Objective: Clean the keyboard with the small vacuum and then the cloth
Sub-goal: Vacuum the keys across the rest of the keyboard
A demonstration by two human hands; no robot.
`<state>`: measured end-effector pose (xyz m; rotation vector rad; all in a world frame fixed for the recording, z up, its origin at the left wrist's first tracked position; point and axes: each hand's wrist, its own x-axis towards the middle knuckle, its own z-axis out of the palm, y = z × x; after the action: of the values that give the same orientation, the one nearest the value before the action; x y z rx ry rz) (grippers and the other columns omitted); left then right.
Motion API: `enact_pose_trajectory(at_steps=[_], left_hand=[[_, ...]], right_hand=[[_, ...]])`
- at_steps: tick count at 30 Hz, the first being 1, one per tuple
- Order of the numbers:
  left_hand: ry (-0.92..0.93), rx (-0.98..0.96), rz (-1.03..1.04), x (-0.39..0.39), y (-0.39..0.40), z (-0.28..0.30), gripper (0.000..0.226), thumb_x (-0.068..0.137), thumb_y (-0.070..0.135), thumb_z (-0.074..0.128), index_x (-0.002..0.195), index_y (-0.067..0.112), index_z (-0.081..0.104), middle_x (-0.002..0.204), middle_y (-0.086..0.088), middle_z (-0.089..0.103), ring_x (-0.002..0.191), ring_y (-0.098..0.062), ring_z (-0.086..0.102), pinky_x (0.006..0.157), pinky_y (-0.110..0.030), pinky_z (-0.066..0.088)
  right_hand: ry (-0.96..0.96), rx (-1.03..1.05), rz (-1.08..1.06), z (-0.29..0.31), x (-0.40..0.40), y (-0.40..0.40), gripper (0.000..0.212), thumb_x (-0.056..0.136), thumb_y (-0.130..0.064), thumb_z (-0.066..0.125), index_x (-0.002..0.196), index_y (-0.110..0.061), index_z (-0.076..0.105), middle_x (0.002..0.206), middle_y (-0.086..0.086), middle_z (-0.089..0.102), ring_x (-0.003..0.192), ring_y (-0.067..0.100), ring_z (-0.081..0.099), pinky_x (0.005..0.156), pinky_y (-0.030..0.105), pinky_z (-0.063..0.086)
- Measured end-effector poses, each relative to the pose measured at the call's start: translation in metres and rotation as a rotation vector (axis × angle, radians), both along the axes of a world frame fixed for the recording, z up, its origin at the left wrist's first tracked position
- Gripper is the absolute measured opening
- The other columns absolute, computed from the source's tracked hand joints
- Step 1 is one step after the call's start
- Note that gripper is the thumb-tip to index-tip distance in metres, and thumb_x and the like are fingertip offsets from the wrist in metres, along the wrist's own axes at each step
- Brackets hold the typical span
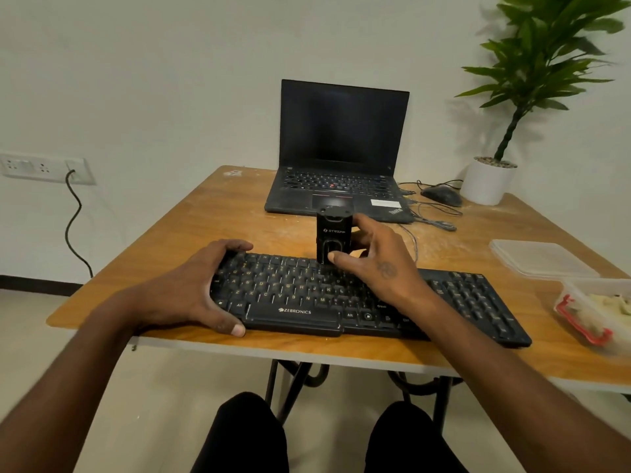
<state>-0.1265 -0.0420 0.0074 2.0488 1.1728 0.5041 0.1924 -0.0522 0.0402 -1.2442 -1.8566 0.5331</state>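
Vacuum stage under way; cloth stage not begun, no cloth identifiable.
Right hand [379, 264] fingers pinch small black upright vacuum [332, 237] at black keyboard's [478, 302] top edge, frame centre; left hand [201, 288] grips its left end.

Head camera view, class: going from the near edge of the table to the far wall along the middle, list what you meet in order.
Keyboard → small vacuum, gripped by the right hand → laptop. The left hand holds the keyboard's left end.

The keyboard [368, 298] is lying at the table's [170, 233] front edge, the small vacuum [333, 237] standing just behind it, the laptop [338, 165] sitting farther back.
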Motion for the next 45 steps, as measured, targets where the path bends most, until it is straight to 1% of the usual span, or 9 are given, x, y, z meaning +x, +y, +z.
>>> enact_pose_trajectory(at_steps=[9,17,22,24,28,32,38,42,45], left_hand=[[0.004,0.008,-0.002,-0.002,0.001,-0.001,0.12,0.044,0.061,0.097,0.141,0.068,0.025,0.142,0.034,0.034,0.125,0.014,0.043,0.1,-0.019,0.045],[0.007,0.0,0.001,-0.002,0.001,-0.001,0.121,0.045,0.06,0.098,0.141,0.068,0.025,0.144,0.031,0.034,0.13,0.004,0.045,0.103,-0.022,0.046],[-0.007,-0.002,0.011,-0.002,0.001,-0.002,0.121,0.048,0.056,0.101,0.142,0.067,0.026,0.142,0.036,0.036,0.129,0.009,0.045,0.107,-0.024,0.045],[-0.008,-0.003,0.01,-0.002,0.002,-0.003,0.121,0.049,0.053,0.102,0.143,0.067,0.026,0.143,0.034,0.036,0.13,0.006,0.045,0.109,-0.026,0.045],[-0.002,0.008,0.005,-0.003,0.003,-0.004,0.121,0.05,0.053,0.101,0.143,0.066,0.025,0.144,0.031,0.034,0.132,0.002,0.044,0.109,-0.027,0.046],[0.0,0.021,0.007,-0.003,0.003,-0.004,0.122,0.048,0.056,0.1,0.144,0.065,0.025,0.146,0.028,0.034,0.134,-0.001,0.044,0.111,-0.031,0.047],[0.023,0.025,-0.003,-0.003,0.003,-0.003,0.12,0.051,0.055,0.099,0.144,0.065,0.024,0.145,0.029,0.033,0.133,0.001,0.044,0.112,-0.032,0.046],[0.022,0.022,-0.005,-0.004,0.002,-0.002,0.122,0.048,0.059,0.098,0.144,0.066,0.024,0.147,0.026,0.034,0.134,-0.003,0.044,0.115,-0.037,0.047],[0.025,0.017,-0.006,-0.004,0.002,-0.003,0.122,0.049,0.06,0.098,0.145,0.065,0.022,0.147,0.027,0.032,0.134,-0.003,0.044,0.115,-0.039,0.047]], right_hand=[[0.103,-0.094,0.194,-0.01,-0.004,-0.069,0.051,0.084,-0.019,0.079,0.129,-0.033,0.059,0.122,-0.025,0.066,0.117,-0.006,0.059,0.091,0.01,0.048],[0.019,0.03,0.047,-0.005,-0.014,0.0,0.053,0.087,-0.021,0.077,0.136,-0.023,0.057,0.119,-0.022,0.064,0.106,-0.013,0.059,0.08,0.012,0.052],[0.019,0.027,-0.03,-0.002,-0.019,0.019,0.056,0.087,-0.021,0.077,0.138,-0.02,0.056,0.12,-0.019,0.063,0.106,-0.003,0.06,0.09,0.025,0.055],[0.028,0.018,0.007,-0.003,-0.02,0.008,0.053,0.087,-0.023,0.077,0.137,-0.024,0.057,0.114,-0.03,0.06,0.103,-0.009,0.06,0.089,0.021,0.055],[0.062,-0.012,0.111,-0.007,-0.02,-0.031,0.05,0.086,-0.022,0.077,0.132,-0.029,0.059,0.119,-0.023,0.067,0.111,-0.01,0.059,0.086,0.012,0.051],[0.079,-0.027,0.18,-0.01,-0.021,-0.056,0.047,0.085,-0.02,0.078,0.122,-0.04,0.058,0.117,-0.03,0.066,0.111,-0.009,0.061,0.088,0.008,0.047],[0.066,-0.004,0.135,-0.008,-0.026,-0.023,0.05,0.086,-0.019,0.077,0.133,-0.028,0.059,0.12,-0.022,0.067,0.112,-0.009,0.059,0.087,0.009,0.049],[0.061,0.014,0.034,-0.002,-0.032,0.01,0.052,0.087,-0.019,0.076,0.135,-0.024,0.057,0.112,-0.027,0.062,0.105,-0.01,0.059,0.092,0.032,0.057],[0.059,0.0,0.035,-0.001,-0.037,0.01,0.053,0.087,-0.02,0.076,0.136,-0.026,0.056,0.111,-0.03,0.06,0.101,-0.013,0.058,0.089,0.033,0.058]])
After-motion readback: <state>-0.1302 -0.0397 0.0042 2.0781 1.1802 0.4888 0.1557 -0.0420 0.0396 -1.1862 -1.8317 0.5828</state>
